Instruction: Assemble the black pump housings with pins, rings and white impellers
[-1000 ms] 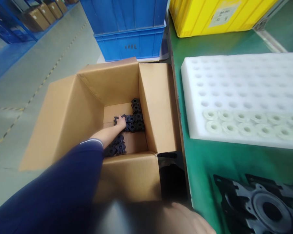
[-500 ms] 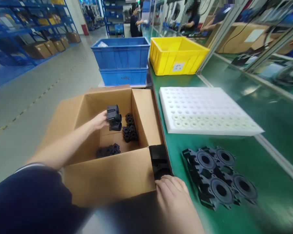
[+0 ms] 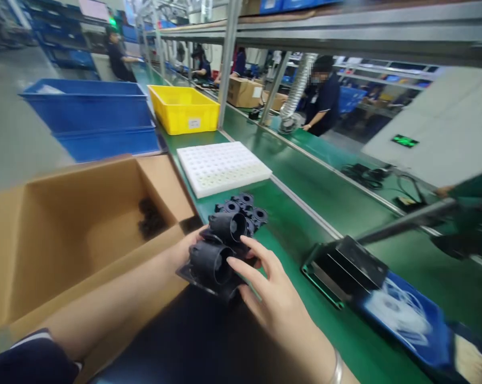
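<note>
Black plastic tubular housings (image 3: 216,250), bores facing me: I see left hand (image 3: 184,250) gripping them, right hand (image 3: 273,298) open, fingertips touching, above the green table's (image 3: 305,224) near edge.

Bright even overhead light; soft shadows; motion blur at edges; wide-angle warp; background soft.
</note>
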{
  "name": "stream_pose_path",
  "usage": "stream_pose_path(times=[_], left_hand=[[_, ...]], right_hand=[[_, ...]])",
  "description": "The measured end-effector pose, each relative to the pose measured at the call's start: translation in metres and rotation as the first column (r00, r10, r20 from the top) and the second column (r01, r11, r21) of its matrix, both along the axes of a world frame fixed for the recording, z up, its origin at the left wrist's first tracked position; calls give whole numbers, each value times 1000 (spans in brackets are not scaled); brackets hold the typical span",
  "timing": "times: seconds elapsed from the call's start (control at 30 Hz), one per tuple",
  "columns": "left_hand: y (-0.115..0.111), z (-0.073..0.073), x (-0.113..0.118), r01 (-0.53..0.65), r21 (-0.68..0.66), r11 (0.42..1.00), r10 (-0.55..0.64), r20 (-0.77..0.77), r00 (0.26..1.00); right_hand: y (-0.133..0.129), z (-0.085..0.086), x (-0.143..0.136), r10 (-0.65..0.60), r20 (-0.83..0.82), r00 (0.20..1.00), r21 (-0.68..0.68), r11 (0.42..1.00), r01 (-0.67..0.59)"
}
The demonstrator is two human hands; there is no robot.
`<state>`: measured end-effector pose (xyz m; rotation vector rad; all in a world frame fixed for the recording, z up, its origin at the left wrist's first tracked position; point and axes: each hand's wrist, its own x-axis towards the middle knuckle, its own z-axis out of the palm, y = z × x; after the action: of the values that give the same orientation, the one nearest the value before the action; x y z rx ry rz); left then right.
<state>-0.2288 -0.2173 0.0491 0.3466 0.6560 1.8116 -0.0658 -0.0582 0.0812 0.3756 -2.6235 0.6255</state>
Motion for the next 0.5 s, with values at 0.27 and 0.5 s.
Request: stream_pose_path(times=[0.27,0.5], left_hand=[[65,-25,59,147,-68,987,-155,-131,979],[88,-38,77,130,-173,976,-141,-57,988]], right_hand=[[25,-6,72,-303,132,944,245,933,265],[46,-13,86,-303,265,915,-11,948,317]])
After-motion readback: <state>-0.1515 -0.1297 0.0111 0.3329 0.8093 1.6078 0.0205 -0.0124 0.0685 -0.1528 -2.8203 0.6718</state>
